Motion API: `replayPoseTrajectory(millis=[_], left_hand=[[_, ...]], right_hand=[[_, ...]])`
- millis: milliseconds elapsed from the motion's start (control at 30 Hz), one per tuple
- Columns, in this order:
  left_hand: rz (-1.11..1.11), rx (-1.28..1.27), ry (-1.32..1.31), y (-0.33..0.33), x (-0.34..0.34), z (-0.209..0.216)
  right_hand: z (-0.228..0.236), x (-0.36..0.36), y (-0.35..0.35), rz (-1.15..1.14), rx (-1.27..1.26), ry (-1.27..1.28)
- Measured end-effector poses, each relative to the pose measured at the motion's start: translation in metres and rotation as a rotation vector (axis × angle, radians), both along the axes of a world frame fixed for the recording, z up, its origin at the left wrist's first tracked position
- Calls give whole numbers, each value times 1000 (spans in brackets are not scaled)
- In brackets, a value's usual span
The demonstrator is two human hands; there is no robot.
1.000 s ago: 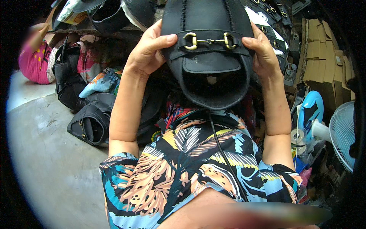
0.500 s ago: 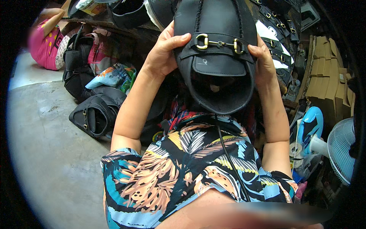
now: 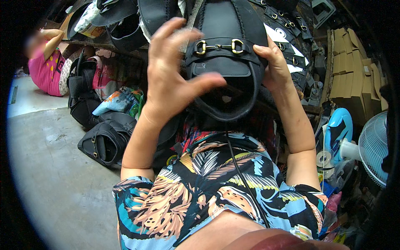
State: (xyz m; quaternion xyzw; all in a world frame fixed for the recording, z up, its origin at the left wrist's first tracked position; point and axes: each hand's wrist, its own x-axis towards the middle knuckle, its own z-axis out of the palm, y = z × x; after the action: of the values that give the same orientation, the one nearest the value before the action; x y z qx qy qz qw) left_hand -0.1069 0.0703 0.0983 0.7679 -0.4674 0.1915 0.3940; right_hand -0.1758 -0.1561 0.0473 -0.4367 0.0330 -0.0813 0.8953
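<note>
A black loafer upper (image 3: 223,23) with a strap and a gold horsebit buckle (image 3: 218,46) is held up in front of me, its heel opening toward me. My right hand (image 3: 275,66) grips its right side, thumb on top by the end of the strap. My left hand (image 3: 168,73), slightly blurred, is off the left edge with fingers and thumb spread. The left thumb crosses in front of the opening; whether it touches the leather I cannot tell. Pale chalk-like marks show on the tongue.
More black shoe uppers (image 3: 156,18) lie on the bench at the back. Buckled straps (image 3: 287,21) are at the back right, beside stacked cardboard (image 3: 350,62). A fan (image 3: 373,148) stands right. Black uppers (image 3: 104,143) are piled on the left floor; a person in pink (image 3: 46,71) sits beyond.
My left hand has let go of the upper's left side and opened, its thumb now over the opening. My right hand keeps hold. The upper sits slightly further left in view.
</note>
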Motion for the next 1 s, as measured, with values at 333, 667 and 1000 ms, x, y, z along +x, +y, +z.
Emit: replayPoseTrajectory(millis=[333,667,1000], left_hand=[[-121,82,-284,-8,-18,2],[-398,-611,1380,19,20,-31],[-385,-434,1373,24,31,-35]], right_hand=[[-10,-5,4,0,-100,-173],[-30,3,-10,81,32,-190],[-10,5,11,163,50,-151]])
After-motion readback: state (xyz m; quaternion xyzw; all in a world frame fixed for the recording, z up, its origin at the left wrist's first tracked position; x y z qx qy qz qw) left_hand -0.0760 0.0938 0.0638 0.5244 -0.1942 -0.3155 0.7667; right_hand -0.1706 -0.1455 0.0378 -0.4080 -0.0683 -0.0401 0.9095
